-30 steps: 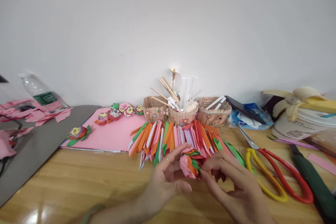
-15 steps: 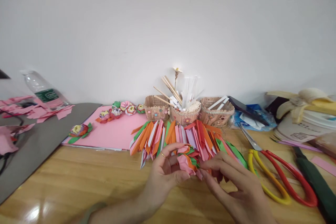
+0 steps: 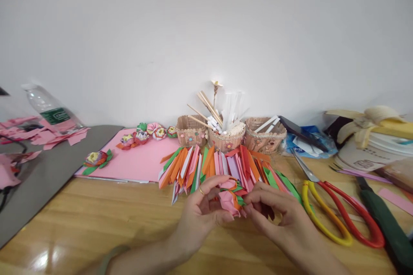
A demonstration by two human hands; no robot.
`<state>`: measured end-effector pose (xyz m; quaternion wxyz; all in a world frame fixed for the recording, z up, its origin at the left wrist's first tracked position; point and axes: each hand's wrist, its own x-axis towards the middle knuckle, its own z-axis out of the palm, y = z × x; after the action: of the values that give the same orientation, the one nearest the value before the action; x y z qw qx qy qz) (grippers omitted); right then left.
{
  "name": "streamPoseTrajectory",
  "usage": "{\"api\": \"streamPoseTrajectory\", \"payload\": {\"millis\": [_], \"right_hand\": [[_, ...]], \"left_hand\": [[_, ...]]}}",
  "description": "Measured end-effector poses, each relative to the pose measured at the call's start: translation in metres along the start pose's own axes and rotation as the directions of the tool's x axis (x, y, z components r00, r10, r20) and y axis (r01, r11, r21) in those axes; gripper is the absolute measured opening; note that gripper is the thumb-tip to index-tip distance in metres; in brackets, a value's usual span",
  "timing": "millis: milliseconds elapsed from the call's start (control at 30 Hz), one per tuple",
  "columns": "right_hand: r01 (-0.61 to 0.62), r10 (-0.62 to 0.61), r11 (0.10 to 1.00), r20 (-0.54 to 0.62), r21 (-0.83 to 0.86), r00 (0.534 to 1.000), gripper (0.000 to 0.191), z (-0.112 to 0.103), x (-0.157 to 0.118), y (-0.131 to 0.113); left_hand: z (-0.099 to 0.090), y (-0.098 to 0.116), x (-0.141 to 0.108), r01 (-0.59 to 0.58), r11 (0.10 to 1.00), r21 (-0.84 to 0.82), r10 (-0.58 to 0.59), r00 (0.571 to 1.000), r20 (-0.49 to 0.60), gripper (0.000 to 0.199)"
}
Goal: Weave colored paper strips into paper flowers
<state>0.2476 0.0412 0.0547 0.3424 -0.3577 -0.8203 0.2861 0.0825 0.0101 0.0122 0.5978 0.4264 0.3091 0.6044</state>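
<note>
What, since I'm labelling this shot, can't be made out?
- Head view: part of the flower, behind the right hand.
- Head view: the bottle's base, behind pink scraps.
- Head view: the green handle's near end, cut off by the bottom edge.
- Head view: the tub's print, too small and blurred.

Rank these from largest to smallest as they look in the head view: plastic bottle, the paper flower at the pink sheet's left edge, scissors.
1. scissors
2. plastic bottle
3. paper flower
The scissors also lie nearer the camera.
</note>
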Motion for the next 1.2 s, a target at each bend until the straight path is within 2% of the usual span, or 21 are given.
{"api": "streamPoseTrajectory", "payload": {"millis": [100,300,467,767,967,1200], "right_hand": [[-0.005,0.006,1.0,0.023,-0.008,1.0,0.017,0.0003,0.0,0.0016],[0.048,-0.049,0.998,-0.019,-0.036,0.999,0.019,0.0003,-0.0012,0.0006],[0.005,-0.004,1.0,0.029,-0.018,1.0,0.017,-0.0014,-0.0018,0.0011],[-0.018,0.022,0.997,0.058,-0.07,0.998,0.018,-0.0005,0.0009,0.0012],[0.012,-0.015,0.994,-0.027,-0.11,1.0,0.017,0.0031,-0.0013,0.0008],[-0.081,0.083,0.995,0.039,-0.054,0.996,0.021,0.0017,0.0002,0.0023]], "left_hand": [[-0.0007,-0.0009,0.0003,0.005,1.0,-0.003,-0.005,1.0,0.015,0.049],[0.0011,0.0017,0.002,0.036,0.999,-0.025,-0.036,0.999,0.002,0.045],[0.0013,0.004,0.0017,0.065,0.997,-0.029,-0.066,0.997,-0.026,0.046],[0.0014,0.0038,0.0017,0.068,0.997,-0.029,-0.068,0.998,0.002,0.043],[0.0021,0.0043,0.0027,0.081,0.997,0.0,-0.081,0.997,-0.018,0.044],[0.0014,0.0041,0.0018,0.063,0.998,0.025,-0.062,0.998,-0.027,0.042]]}}
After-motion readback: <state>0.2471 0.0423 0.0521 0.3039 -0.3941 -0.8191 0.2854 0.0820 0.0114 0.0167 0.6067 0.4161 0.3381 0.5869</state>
